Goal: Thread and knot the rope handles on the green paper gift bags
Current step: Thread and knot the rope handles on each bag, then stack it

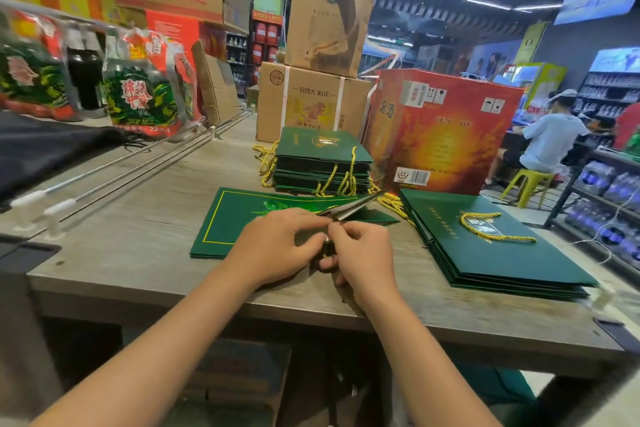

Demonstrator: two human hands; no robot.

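Note:
A flat green gift bag (235,218) with a gold border lies on the wooden table (145,253) in front of me. Its near right corner is lifted and folded open, showing the pale inner flap (356,208). My left hand (277,246) and my right hand (363,256) meet at that corner, fingers curled and pinching the bag's top edge; a bit of gold rope shows between them, mostly hidden. A stack of green bags with gold rope handles (322,159) sits behind. Another stack (491,246) lies to the right with a loose gold rope (491,229) on top.
Brown cartons (311,100) and a red carton (443,128) stand at the back of the table. Packaged goods (145,90) and metal rods (138,166) lie on the left. A person sits on a green stool (526,184) at the far right beside shelves.

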